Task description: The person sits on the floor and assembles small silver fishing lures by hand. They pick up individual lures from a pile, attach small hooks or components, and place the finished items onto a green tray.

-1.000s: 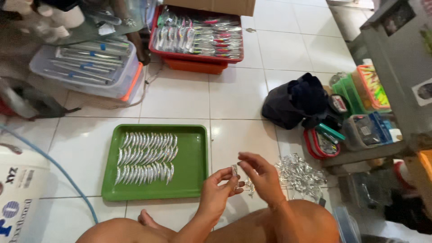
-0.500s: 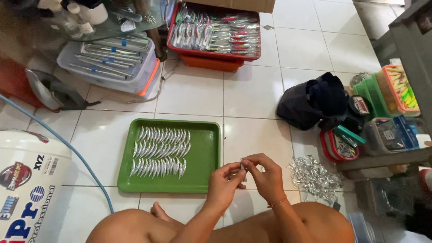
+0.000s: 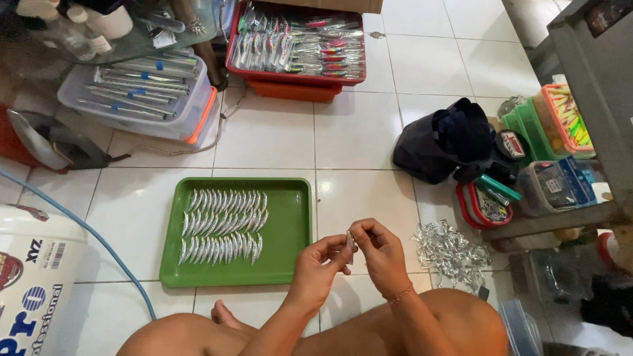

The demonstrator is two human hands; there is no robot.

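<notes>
The left hand [image 3: 318, 267] and right hand [image 3: 381, 254] met over the white tiled floor [image 3: 356, 132], fingertips pinched together on one small silvery lure [image 3: 349, 242]. The lure was slim, shiny and pale, mostly hidden by the fingers, so its exact shape could not be told. Both hands were closed around it, the left gripping from 9 o'clock, the right from 3 o'clock.

At 9 o'clock of the hands lay a green tray [image 3: 290, 224] on the floor, holding three neat rows of like silver lures [image 3: 223, 226], narrow and fish-shaped, laid side by side. At 3 o'clock, near the right hand, sat a loose heap of crinkled silver pieces [image 3: 452, 250].

At 12 o'clock, well apart, stood a red tray [image 3: 297, 82] packed with coloured lures in clear wraps. At 10 o'clock was a clear tub [image 3: 138, 99] of long metal rods. A dark bag [image 3: 448, 138] lay at 1 o'clock, beside small boxes. A white bucket [image 3: 33, 283] and a blue hose [image 3: 92, 237] were at 8 o'clock. The person's bare knees filled the bottom edge
</notes>
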